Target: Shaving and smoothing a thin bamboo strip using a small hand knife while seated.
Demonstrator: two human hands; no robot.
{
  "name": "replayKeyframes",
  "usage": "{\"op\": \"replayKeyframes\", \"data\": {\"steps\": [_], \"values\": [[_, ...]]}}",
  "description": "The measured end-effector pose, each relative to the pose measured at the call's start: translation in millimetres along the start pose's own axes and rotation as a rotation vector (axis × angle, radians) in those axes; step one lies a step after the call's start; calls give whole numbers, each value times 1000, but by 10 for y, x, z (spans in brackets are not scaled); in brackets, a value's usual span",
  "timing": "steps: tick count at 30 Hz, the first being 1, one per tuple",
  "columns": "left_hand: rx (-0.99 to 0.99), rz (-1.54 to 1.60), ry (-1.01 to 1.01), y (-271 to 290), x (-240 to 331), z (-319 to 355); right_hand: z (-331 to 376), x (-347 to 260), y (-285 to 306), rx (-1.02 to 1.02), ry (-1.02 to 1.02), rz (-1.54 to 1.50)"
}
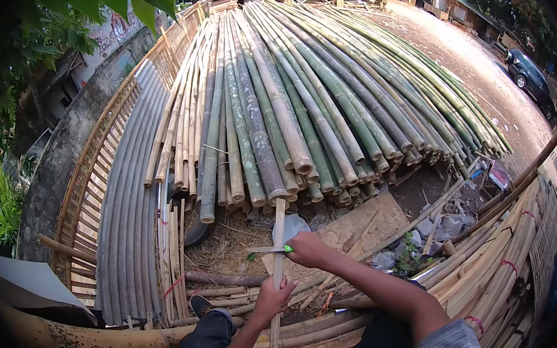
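A long, pale split-bamboo strip (279, 224) runs upright through the middle of the head view, from the lower edge toward the pole ends. My left hand (272, 301) is closed around it, low down, fingers wrapped over its face. Just above, my right hand (308, 249) grips the green handle of a knife (261, 249). The blade lies crosswise over the strip, pointing left and touching or nearly touching it. Behind the strip is a pale, rounded grey object (294, 227) that I cannot make out. My legs show on both sides of the strip.
A large stack of green and brown bamboo poles (277, 107) fans away ahead. Grey corrugated sheets (132, 194) and a bamboo lattice (92, 184) stand at left. Bundled split bamboo (489, 265) lies at right, a thick bamboo pole (85, 337) at lower left. A dark car (529, 78) stands far right.
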State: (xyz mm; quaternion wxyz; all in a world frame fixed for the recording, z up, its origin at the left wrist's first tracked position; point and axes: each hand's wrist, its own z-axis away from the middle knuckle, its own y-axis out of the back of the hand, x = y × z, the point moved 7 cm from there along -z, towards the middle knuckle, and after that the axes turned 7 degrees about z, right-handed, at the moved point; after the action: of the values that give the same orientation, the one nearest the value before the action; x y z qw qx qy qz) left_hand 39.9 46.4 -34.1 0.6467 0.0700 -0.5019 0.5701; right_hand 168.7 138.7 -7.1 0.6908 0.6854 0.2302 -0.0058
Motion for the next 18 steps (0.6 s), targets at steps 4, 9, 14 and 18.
{"op": "replayKeyframes", "data": {"steps": [4,9,14,18], "values": [[131,-270,-196,49,16,-22,-52,108,162,112,4,72],[163,-295,-174,95,45,-52,-52,117,107,156,-105,70],[230,-533,-282,81,46,31,-4,130,154,229,-45,57],[191,-523,-212,131,-121,63,-40,641,309,219,-299,80]]}}
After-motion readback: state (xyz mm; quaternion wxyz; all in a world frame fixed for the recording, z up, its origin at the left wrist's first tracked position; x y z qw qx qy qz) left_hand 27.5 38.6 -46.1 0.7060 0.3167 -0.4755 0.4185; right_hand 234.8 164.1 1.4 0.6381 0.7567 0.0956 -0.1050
